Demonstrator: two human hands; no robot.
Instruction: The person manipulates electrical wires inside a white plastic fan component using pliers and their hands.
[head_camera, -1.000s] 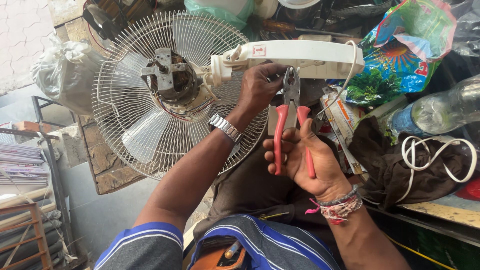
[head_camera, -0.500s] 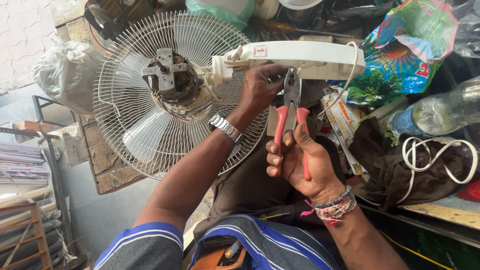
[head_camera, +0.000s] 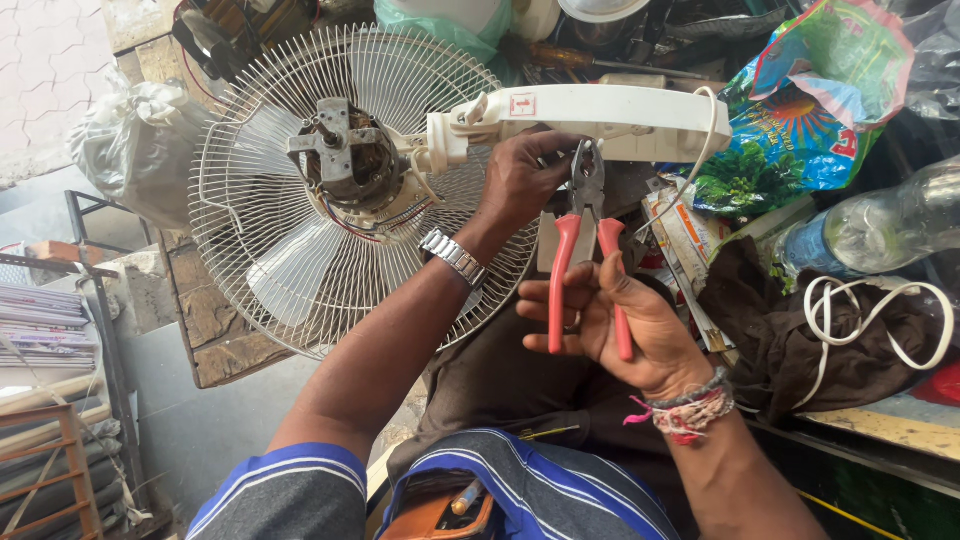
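Observation:
My right hand (head_camera: 625, 320) grips the red-handled pliers (head_camera: 585, 250), jaws pointing up toward the white fan neck (head_camera: 600, 115). My left hand (head_camera: 525, 180), with a metal watch on its wrist, is closed on the underside of that white neck, just left of the plier jaws. What the jaws pinch is hidden. The fan's wire guard (head_camera: 270, 250) lies tilted to the left, its bare motor (head_camera: 345, 160) exposed with thin wires trailing toward the neck.
A colourful plastic bag (head_camera: 810, 110) and a clear bottle (head_camera: 880, 225) sit at right. A white cord (head_camera: 870, 320) lies on dark cloth. A grey plastic bag (head_camera: 135, 150) is at left, a metal rack (head_camera: 90, 300) below it.
My right hand has shifted slightly down and adjusted its grip on the plier handles. The left hand stays on the fan neck.

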